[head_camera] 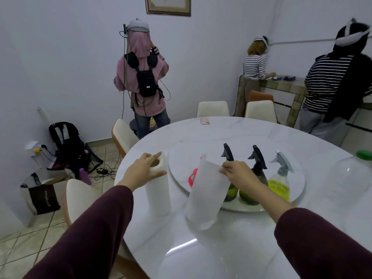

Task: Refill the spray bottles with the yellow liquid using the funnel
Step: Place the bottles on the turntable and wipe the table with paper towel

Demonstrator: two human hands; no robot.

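1. The left hand rests on top of an upright paper towel roll, fingers spread over its hollow core and thumb against the side; the roll stands near the left edge of the round white marble table
2. The right hand pinches the top corner of a torn paper towel sheet between thumb and fingertips; the sheet hangs down, its lower end close to the tabletop, just in front of the turntable's near rim
3. A round marble turntable sits on the table, and three spray bottles stand in a row near its front edge
4. The left dark spray bottle and the middle dark spray bottle have black trigger heads, with yellow-green liquid showing low in each; the right hand and the sheet cover part of the left one
5. The clear spray bottle, rightmost, has a grey trigger head and holds bright yellow liquid in its lower half
6. A red object lies on the turntable behind the sheet, mostly hidden; whether it is the funnel cannot be told
7. A large clear container with a green cap stands at the table's right edge
8. A pink phone lies near the far edge
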